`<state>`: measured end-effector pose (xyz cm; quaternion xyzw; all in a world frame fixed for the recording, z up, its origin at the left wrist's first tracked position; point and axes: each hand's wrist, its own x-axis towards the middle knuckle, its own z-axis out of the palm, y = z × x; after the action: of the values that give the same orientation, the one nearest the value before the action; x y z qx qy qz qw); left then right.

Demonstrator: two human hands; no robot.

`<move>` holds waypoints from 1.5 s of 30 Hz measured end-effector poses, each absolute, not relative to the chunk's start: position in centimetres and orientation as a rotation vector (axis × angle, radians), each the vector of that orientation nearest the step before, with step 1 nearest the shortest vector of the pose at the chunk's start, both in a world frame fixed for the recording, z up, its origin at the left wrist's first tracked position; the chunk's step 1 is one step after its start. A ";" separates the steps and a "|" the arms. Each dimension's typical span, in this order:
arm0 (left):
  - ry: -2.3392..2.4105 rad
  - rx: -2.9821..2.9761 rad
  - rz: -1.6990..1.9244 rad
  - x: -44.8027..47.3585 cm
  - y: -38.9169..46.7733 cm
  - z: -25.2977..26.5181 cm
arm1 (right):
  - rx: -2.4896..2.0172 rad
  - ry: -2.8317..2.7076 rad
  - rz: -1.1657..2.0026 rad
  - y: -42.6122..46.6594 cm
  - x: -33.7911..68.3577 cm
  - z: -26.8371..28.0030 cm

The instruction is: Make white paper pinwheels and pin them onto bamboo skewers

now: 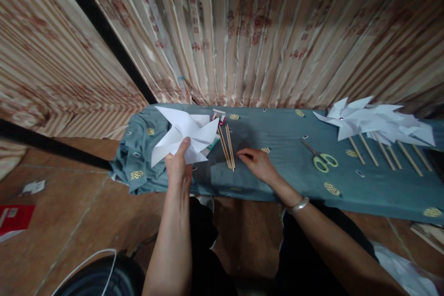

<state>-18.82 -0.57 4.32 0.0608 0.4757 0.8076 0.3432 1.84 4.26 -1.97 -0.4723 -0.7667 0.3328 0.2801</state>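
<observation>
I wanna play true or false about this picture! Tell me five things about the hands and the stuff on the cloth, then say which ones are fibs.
1. The person's left hand holds a white paper pinwheel. True.
2. The right hand grips the scissors. False: the scissors lie on the blue-green cloth, apart from that hand.
3. Loose sticks lie between the two hands. True.
4. The scissors' handles are red. False: they are light green.
5. A silver bracelet is on the right wrist. True.

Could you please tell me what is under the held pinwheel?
A green item peeks out from under the pinwheel; the rest of it, and whatever else lies there, is covered.
</observation>
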 end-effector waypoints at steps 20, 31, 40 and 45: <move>1.232 0.117 2.084 -19.6 -1.1 4.3 | -1.284 -2.215 0.402 11.0 -3.7 -1.5; 1.212 0.251 1.926 -18.2 -1.1 3.9 | -1.250 -2.598 -0.011 17.8 -8.8 -0.1; 1.192 0.253 1.931 -17.8 -1.0 3.8 | -1.302 -2.709 -0.018 18.8 -10.5 0.8; 1.183 0.260 1.907 -17.7 -1.0 3.7 | -1.310 -2.736 -0.015 19.4 -10.7 0.5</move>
<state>-17.68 -0.97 3.73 0.1042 0.4734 0.7632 0.4272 -10.66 19.36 0.47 -0.4312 -0.9006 -0.0050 0.0539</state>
